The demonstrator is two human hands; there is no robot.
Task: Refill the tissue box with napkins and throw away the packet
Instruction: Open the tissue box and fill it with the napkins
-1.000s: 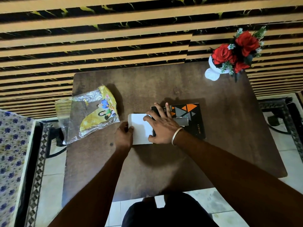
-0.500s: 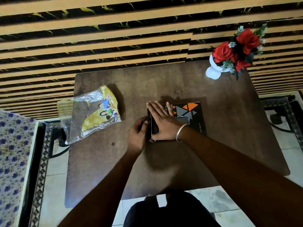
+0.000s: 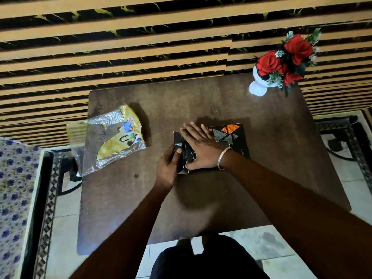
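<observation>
A black tissue box (image 3: pixel 235 135) with orange and grey triangles lies flat on the brown table (image 3: pixel 201 101). My right hand (image 3: pixel 201 148) presses flat on the box's left half, fingers straight. My left hand (image 3: pixel 169 168) grips the box's left end flap (image 3: pixel 178 141), thumb on top, folding it against the box. No white napkins show; they are hidden inside. The clear and yellow packet (image 3: pixel 108 143) lies crumpled on the table's left edge, apart from both hands.
A white vase of red roses (image 3: pixel 281 63) stands at the table's far right corner. A striped wall runs behind the table. A floral-covered seat (image 3: pixel 14 198) sits at left, and a dark chair frame (image 3: pixel 346 137) at right.
The white napkin stack that stuck out of the box's left end has gone inside. My left hand moved right and now folds the end flap closed. My right hand stayed on the box.
</observation>
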